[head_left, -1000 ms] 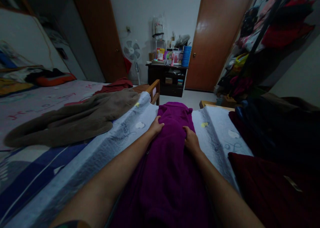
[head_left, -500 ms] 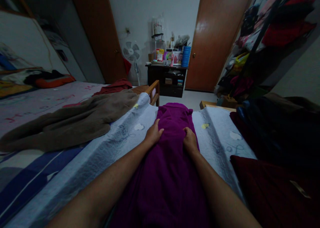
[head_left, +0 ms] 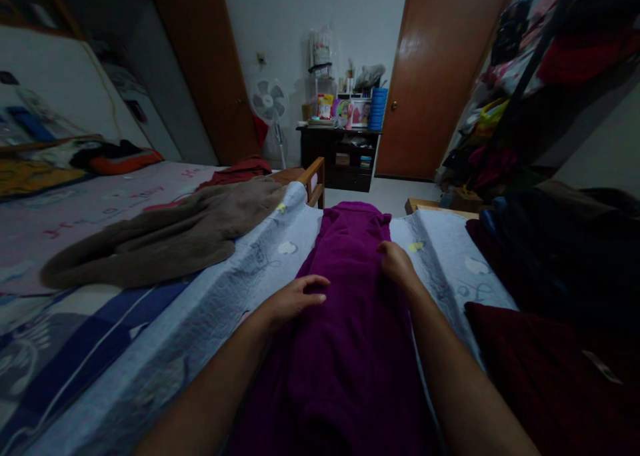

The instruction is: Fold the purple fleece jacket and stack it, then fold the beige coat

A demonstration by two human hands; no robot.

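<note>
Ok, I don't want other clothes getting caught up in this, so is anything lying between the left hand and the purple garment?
Nothing visible is in the way: the left hand is open at the near-left side of the purple garment. The brown garment lies farther left, outside that gap.

Purple garment point(head_left: 345, 316) cut off @ btm; tag point(head_left: 601, 367) too sm. to read.

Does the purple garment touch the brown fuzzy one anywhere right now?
Apart. The head view shows the pale sheet running between the purple garment and the brown one.
</note>
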